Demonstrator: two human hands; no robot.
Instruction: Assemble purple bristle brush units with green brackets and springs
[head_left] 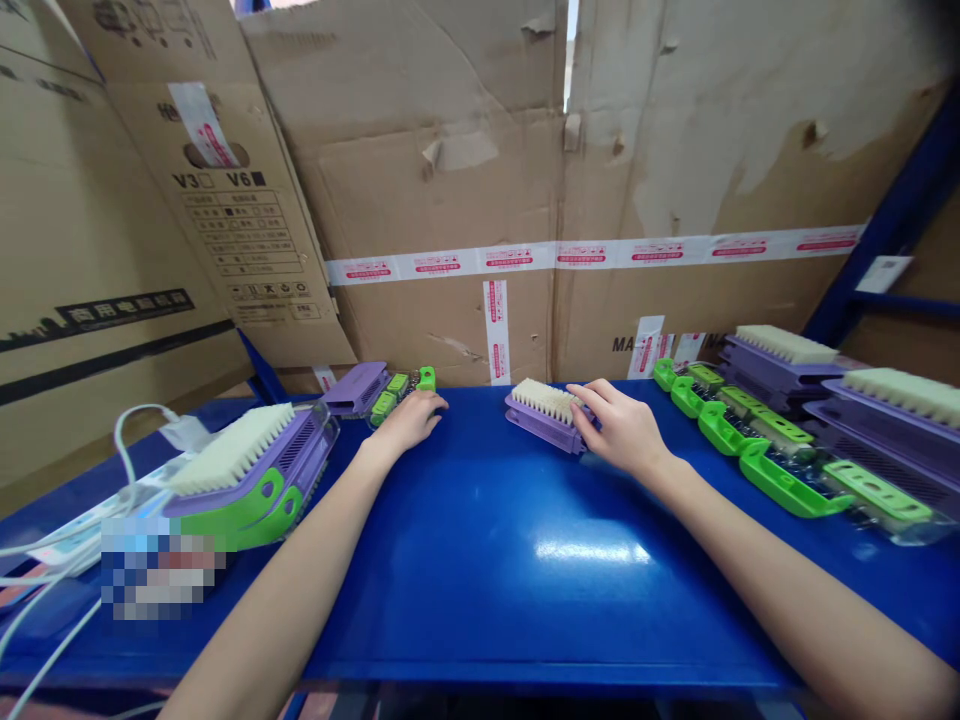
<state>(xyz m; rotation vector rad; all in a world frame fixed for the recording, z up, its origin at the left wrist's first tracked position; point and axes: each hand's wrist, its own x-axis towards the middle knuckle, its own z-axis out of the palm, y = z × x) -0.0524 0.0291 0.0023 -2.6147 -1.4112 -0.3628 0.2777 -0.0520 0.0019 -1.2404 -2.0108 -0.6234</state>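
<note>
My right hand (626,425) grips the right end of a purple plastic piece (546,426) topped with a cream ridged pad, which looks like a filter. The thumb is at its near side and the fingers reach over the top. My left hand (409,422) is at the back left, fingers loosely bent and apart from the thumb, with nothing seen in it. Just behind it lie light-green parts (386,400) and a purple frame (356,388); whether the hand touches them is hidden.
At left stands a stack of purple and cream pieces (232,450) with green parts (247,515), beside white cables (124,450). Several green parts (795,480) and more cream-topped purple pieces (780,345) line the right. Cardboard sheets (450,180) wall the back of the blue table (465,580).
</note>
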